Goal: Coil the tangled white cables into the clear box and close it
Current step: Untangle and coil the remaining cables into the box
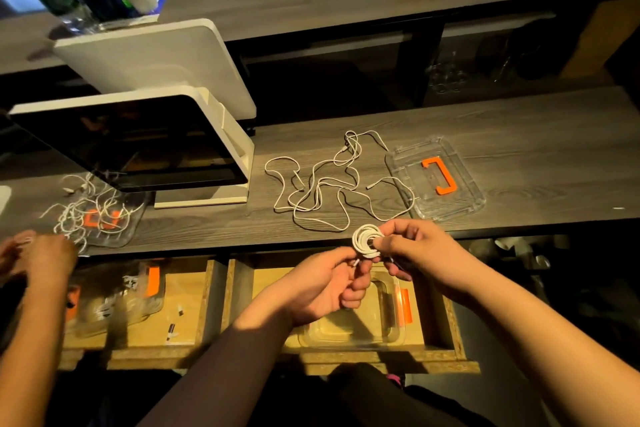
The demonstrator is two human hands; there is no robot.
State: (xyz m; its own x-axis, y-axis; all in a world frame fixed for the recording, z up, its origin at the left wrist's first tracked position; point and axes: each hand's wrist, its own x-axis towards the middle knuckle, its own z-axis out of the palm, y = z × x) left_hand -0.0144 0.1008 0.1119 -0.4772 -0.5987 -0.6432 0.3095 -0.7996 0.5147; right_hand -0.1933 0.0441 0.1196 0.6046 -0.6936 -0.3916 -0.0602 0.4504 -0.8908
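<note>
Small round coil of white cable point(367, 241) at frame centre, face toward camera, pinched by right hand point(412, 250); left hand point(325, 288) grips its loose end below. Tangled white cables point(325, 184) sprawl left-right on grey wood counter point(519, 149); clear plastic box point(360, 315) sits low centre, orange-handled clear lid point(436, 177) right.

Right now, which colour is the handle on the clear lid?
Orange handle, on the clear lid; head view.

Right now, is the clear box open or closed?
Open: the clear box sits lidless in the drawer; its lid lies on the table.
</note>
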